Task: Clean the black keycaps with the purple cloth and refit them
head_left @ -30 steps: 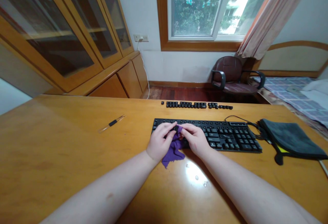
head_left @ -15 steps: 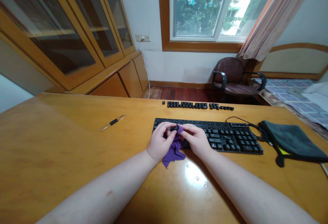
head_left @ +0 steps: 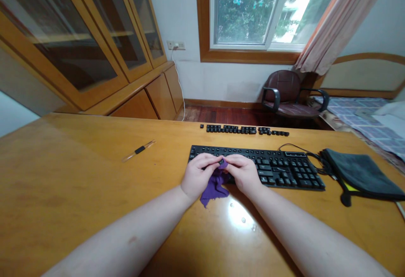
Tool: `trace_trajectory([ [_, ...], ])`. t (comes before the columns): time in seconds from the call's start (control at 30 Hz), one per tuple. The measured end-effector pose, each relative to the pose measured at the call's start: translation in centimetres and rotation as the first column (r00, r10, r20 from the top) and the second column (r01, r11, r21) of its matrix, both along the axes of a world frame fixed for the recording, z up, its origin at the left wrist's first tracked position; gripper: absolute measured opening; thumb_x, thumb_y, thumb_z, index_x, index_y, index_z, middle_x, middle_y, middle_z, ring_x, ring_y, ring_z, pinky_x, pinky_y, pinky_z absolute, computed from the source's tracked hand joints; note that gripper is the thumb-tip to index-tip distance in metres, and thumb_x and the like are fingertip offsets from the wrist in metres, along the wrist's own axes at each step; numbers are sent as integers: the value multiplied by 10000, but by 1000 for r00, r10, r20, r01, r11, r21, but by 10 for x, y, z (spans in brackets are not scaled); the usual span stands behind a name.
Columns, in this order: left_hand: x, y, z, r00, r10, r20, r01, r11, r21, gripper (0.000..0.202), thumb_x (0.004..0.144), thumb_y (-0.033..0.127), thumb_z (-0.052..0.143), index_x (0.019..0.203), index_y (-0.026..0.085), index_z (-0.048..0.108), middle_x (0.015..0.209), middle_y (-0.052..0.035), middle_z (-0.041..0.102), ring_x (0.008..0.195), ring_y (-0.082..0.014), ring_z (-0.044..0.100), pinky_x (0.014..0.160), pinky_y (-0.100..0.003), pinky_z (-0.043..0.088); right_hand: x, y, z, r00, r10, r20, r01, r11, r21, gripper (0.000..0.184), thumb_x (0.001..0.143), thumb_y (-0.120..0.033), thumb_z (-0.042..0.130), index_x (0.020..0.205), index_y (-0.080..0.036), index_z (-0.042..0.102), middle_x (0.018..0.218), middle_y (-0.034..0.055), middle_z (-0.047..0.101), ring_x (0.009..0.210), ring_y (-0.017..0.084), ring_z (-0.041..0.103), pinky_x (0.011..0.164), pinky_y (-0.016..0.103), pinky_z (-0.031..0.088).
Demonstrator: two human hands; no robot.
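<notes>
Above the left part of a black keyboard (head_left: 278,171), my two hands meet. My left hand (head_left: 198,176) pinches a small black keycap (head_left: 221,162) between thumb and fingers. A purple cloth (head_left: 215,188) hangs down from the fingers onto the desk, and its upper end wraps against the keycap. My right hand (head_left: 243,171) grips that end of the cloth, its fingertips pressed to the keycap's right side. Both hands cover part of the keyboard's left half. Along its top row, small key positions show without full caps.
Loose black keycaps (head_left: 230,129) stand in a row near the desk's far edge. A puller with a black grip (head_left: 139,150) lies at left. At right are a coiled cable (head_left: 321,165) and a dark grey pouch (head_left: 363,173). A chair (head_left: 284,93) stands beyond the desk.
The fingertips of both hands have drawn closer together around the keycap, which has turned and shifted slightly right. The hanging cloth has hardly moved.
</notes>
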State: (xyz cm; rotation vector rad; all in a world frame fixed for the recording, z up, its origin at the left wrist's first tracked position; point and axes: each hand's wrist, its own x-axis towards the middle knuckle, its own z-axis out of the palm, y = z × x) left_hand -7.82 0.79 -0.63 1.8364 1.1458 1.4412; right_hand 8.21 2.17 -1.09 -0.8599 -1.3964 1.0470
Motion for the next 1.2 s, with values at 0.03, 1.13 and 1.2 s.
trace_trajectory([
  [0.03, -1, 0, 0, 1000, -9, 5, 9, 1000, -18, 193, 785, 180, 614, 938, 238, 717, 821, -29, 673, 775, -127, 619, 746, -256, 516, 1, 0, 0, 1000, -6, 14, 5, 1000, 16, 89, 683, -227, 701, 748, -263, 749, 715, 28, 699, 645, 148, 638, 588, 260, 528],
  [1.13, -1, 6, -5, 995, 89, 51, -80, 985, -155, 234, 725, 236, 669, 954, 190, 671, 774, -19, 600, 655, -112, 540, 663, -260, 487, 1, -2, 5, 980, -36, 198, 34, 999, 15, 139, 771, -318, 628, 770, -217, 724, 746, 45, 677, 615, 146, 620, 607, 283, 529],
  [1.2, -1, 5, -5, 996, 81, 46, -72, 984, -165, 242, 713, 245, 681, 948, 188, 672, 753, -18, 606, 637, -113, 543, 656, -263, 494, 2, -2, 4, 969, -46, 242, 32, 997, 63, 135, 779, -313, 624, 778, -227, 728, 759, 48, 682, 679, 159, 631, 655, 294, 531],
])
